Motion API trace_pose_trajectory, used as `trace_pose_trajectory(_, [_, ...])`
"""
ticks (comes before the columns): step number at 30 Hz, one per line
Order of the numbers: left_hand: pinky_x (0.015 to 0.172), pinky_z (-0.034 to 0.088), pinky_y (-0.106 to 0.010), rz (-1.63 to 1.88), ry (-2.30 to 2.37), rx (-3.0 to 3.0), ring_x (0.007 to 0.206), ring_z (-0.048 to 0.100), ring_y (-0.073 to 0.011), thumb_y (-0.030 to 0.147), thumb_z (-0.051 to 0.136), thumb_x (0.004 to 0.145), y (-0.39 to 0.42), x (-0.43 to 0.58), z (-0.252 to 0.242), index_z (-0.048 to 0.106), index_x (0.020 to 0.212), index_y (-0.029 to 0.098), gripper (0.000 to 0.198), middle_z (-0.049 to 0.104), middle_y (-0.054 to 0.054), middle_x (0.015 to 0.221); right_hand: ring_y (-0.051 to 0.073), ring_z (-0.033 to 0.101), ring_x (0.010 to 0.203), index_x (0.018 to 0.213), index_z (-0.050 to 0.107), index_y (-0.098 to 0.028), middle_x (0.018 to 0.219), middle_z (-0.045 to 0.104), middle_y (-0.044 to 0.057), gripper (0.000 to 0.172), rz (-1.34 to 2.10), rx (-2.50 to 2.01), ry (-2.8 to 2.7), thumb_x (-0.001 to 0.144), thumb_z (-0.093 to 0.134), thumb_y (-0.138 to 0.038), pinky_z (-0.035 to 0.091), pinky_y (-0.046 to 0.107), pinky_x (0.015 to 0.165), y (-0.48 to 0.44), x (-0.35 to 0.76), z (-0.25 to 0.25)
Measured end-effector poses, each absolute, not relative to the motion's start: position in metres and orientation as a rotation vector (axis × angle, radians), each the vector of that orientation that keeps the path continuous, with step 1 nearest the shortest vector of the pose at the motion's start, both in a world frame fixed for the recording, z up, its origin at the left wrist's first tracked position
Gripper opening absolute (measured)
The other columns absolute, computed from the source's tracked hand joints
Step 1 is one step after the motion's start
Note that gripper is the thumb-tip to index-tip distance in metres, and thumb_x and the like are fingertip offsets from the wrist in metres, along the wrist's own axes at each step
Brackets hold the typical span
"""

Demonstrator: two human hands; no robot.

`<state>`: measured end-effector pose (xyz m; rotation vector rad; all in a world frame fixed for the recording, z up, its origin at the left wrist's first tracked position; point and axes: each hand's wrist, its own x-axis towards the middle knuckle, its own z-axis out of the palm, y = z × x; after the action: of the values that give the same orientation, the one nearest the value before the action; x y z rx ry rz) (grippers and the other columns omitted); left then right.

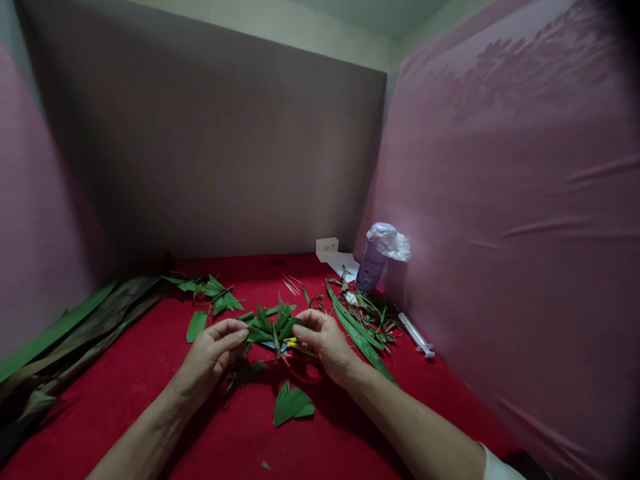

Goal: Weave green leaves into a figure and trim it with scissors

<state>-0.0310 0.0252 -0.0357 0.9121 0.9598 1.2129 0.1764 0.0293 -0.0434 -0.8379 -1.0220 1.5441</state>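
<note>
Between my two hands hangs a strip of folded, pointed green leaves point(274, 325). My left hand point(220, 350) pinches its left end between thumb and fingers. At the right end, my right hand point(323, 340) is closed on the same leaf piece. Beneath it, on the red cloth point(225, 427), lie scissors with a red handle point(306, 381), partly hidden by the leaves and my right hand. A yellow item point(291, 343) shows beside my right fingertips. Nearer to me rests a loose folded leaf point(293, 404).
Leafy pieces point(215, 293) lie at the back left, long leaves point(55, 340) along the left edge. To the right are long green blades point(357, 333), a stem pile point(375, 313), a syringe point(416, 333) and a purple bottle point(369, 267). Thin sticks point(291, 285) and white papers point(340, 261) lie behind.
</note>
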Motion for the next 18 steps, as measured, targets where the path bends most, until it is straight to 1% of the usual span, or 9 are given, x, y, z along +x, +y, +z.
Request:
trace_pose_trajectory(4, [0.053, 0.045, -0.019, 1.226, 0.97, 0.899, 0.052, 0.055, -0.0092, 0.02, 0.078, 0.058, 0.0255, -0.0298, -0.0342, 0.064, 0.07, 0.014, 0.019, 0.062, 0.001, 0.059, 0.005, 0.04, 0.043, 0.068, 0.056, -0.016, 0.053, 0.05, -0.007, 0.03, 1.535, -0.85, -1.029, 0.057, 0.079, -0.032, 0.029, 0.019, 0.045, 0.0295, 0.1763, -0.0431])
trace_pose_trajectory(9, [0.051, 0.045, -0.02, 1.219, 0.963, 0.918, 0.051, 0.054, -0.0094, 0.021, 0.077, 0.059, 0.0272, -0.0316, -0.0364, 0.064, 0.071, 0.014, 0.019, 0.061, 0.001, 0.059, 0.005, 0.04, 0.042, 0.07, 0.056, -0.016, 0.053, 0.05, -0.007, 0.031, 1.532, -0.858, -1.031, 0.056, 0.078, -0.033, 0.029, 0.018, 0.044, 0.03, 0.1758, -0.0434])
trace_pose_trajectory(18, [0.05, 0.045, -0.02, 1.236, 0.964, 0.893, 0.05, 0.055, -0.0094, 0.02, 0.077, 0.058, 0.028, -0.0318, -0.0367, 0.063, 0.071, 0.015, 0.02, 0.06, 0.002, 0.057, 0.009, 0.051, 0.053, 0.071, 0.059, -0.017, 0.064, 0.059, -0.004, 0.033, 1.482, -0.899, -1.073, 0.052, 0.08, -0.033, 0.035, 0.02, 0.05, 0.0284, 0.1754, -0.0415])
